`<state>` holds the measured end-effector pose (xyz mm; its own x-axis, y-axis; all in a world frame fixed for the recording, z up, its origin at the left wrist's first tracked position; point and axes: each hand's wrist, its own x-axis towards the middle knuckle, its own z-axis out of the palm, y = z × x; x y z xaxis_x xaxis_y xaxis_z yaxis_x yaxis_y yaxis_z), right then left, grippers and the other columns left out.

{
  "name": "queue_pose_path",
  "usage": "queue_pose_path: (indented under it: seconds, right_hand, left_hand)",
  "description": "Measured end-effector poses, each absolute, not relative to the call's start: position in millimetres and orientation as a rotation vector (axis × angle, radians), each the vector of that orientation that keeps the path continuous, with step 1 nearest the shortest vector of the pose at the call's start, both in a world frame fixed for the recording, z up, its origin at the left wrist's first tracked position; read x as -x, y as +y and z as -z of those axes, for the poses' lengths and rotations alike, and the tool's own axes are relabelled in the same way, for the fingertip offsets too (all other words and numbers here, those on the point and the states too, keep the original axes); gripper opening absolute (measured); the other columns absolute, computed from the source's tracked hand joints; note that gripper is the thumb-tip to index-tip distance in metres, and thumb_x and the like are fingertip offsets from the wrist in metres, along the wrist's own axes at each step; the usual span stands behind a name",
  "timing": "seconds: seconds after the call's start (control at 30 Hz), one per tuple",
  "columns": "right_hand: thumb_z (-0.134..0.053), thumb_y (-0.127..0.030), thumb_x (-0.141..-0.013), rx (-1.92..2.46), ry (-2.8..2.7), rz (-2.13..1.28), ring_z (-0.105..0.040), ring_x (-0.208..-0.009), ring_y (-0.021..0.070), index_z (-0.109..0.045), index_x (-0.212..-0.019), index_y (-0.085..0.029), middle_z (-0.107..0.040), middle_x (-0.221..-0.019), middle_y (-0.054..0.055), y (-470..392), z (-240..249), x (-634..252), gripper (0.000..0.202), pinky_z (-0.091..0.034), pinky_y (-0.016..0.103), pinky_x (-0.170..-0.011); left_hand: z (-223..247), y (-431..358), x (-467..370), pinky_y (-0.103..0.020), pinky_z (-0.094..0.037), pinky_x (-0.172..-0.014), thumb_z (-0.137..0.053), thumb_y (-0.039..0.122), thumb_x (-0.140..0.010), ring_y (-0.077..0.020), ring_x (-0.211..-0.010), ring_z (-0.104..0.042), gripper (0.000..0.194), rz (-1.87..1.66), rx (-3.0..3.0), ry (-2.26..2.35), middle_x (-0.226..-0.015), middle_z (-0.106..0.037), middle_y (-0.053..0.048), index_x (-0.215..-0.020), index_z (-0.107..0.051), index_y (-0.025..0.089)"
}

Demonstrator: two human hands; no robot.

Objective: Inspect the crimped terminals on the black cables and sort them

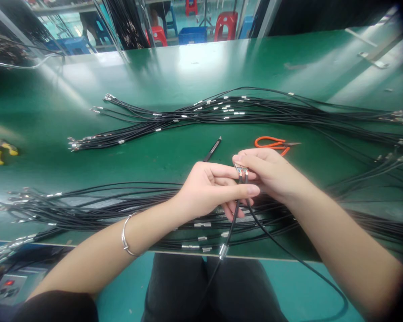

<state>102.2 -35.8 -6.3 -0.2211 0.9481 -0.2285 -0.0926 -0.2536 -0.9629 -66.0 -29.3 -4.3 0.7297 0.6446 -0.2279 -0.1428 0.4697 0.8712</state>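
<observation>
Two black cable ends stand side by side between my hands, with small coloured wires bared at their tips. My left hand is closed round the two cables just below the bared part, its thumb lying across them. My right hand pinches the wire tips between thumb and forefinger; its fingers partly hide them. A shiny label sleeve sits on one cable, which hangs past the table edge. The other cable loops down to the right.
On the green table lie a near bundle of black cables and a far bundle. Orange-handled scissors and a black pen lie beyond my hands. Yellow-handled pliers are at far left, a switch box below.
</observation>
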Motion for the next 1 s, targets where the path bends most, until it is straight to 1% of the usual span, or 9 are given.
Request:
queue_pose_path:
  seconds: [0.2, 0.63, 0.87, 1.0]
  right_hand:
    - [-0.069, -0.039, -0.081, 1.195, -1.126, -1.616, -0.037, -0.039, 0.0047, -0.047, -0.053, -0.017, -0.045, -0.047, -0.003, -36.3, 6.6, -102.6, 0.041, -0.027, 0.019, -0.037]
    - [-0.067, -0.036, -0.083, 1.183, -1.131, -1.591, -0.036, -0.04, 0.0043, -0.047, -0.054, -0.016, -0.042, -0.047, -0.004, -37.3, 5.0, -102.5, 0.04, -0.028, 0.018, -0.038]
    - [-0.069, -0.037, -0.082, 1.199, -1.141, -1.551, -0.034, -0.041, 0.0044, -0.047, -0.054, -0.016, -0.041, -0.047, -0.004, -37.4, 4.8, -102.9, 0.041, -0.027, 0.018, -0.038]
    - [-0.07, -0.039, -0.08, 1.195, -1.144, -1.562, -0.034, -0.04, 0.005, -0.049, -0.053, -0.017, -0.042, -0.047, -0.004, -37.3, 4.1, -102.8, 0.041, -0.027, 0.019, -0.037]
  left_hand:
    - [4.4, -29.4, 66.6, -0.018, -0.053, -0.039, -0.084, 0.022, -0.067, -0.0148, -0.047, -0.065, 0.042, -0.514, -0.955, 0.58, -0.068, -0.07, -0.005, -0.105, -0.072, 0.01]
    - [2.7, -29.4, 66.8, -0.018, -0.052, -0.039, -0.083, 0.022, -0.068, -0.0142, -0.048, -0.065, 0.043, -0.498, -0.959, 0.583, -0.068, -0.07, -0.005, -0.107, -0.071, 0.01]
    - [2.9, -29.3, 66.7, -0.018, -0.052, -0.038, -0.083, 0.031, -0.069, -0.0141, -0.047, -0.064, 0.044, -0.489, -1.002, 0.62, -0.068, -0.07, -0.005, -0.106, -0.072, 0.012]
    - [2.1, -29.2, 66.5, -0.018, -0.051, -0.038, -0.083, 0.033, -0.068, -0.014, -0.047, -0.064, 0.047, -0.481, -1.008, 0.625, -0.068, -0.07, -0.006, -0.108, -0.071, 0.012]
